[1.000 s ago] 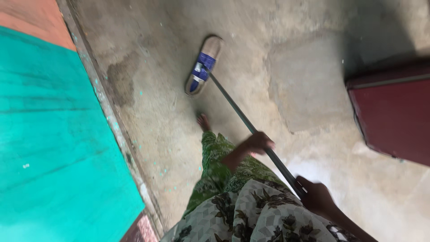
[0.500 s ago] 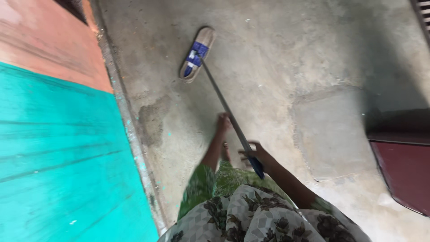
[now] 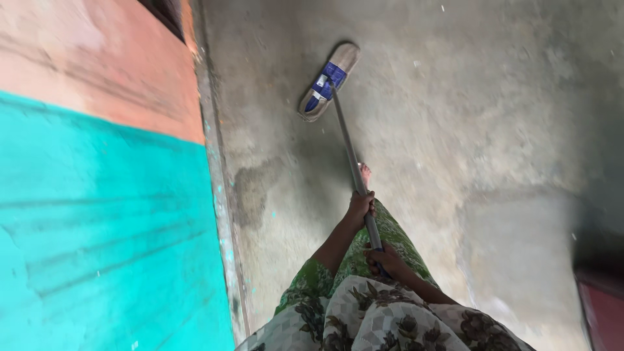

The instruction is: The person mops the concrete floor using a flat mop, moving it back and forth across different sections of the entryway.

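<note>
Looking down from my head, my left hand (image 3: 361, 203) is wrapped around the mop handle (image 3: 348, 146), fingers curled shut on the grey shaft at about the middle of its length. My right hand (image 3: 385, 259) grips the same handle lower down, nearer my body, closed around the dark blue end of the shaft; the hand is close against my floral dress (image 3: 383, 315). The two hands are near each other on the handle, the left farther from my body and the right just beneath it.

The handle runs up and away from my hands, leaning slightly to the left, and ends at the mop head (image 3: 328, 82). The mop head lies flat on the concrete floor (image 3: 468, 117), well beyond my left hand, a long pale pad with a blue plate in the middle where the handle joins it. It is turned at a slant to the handle.

Just beside the handle, beyond my left hand, the toes of my bare foot (image 3: 364, 173) show on the floor. Left of the handle, a darker damp patch (image 3: 250, 192) marks the concrete. Further left of the mop head a raised kerb (image 3: 214, 162) runs along the floor's edge, and past it stands the painted wall (image 3: 97, 214), turquoise below and orange-pink above. Far to the right of my hands, at the frame's lower corner, a dark red object (image 3: 601, 312) pokes in; what it is I cannot tell.
</note>
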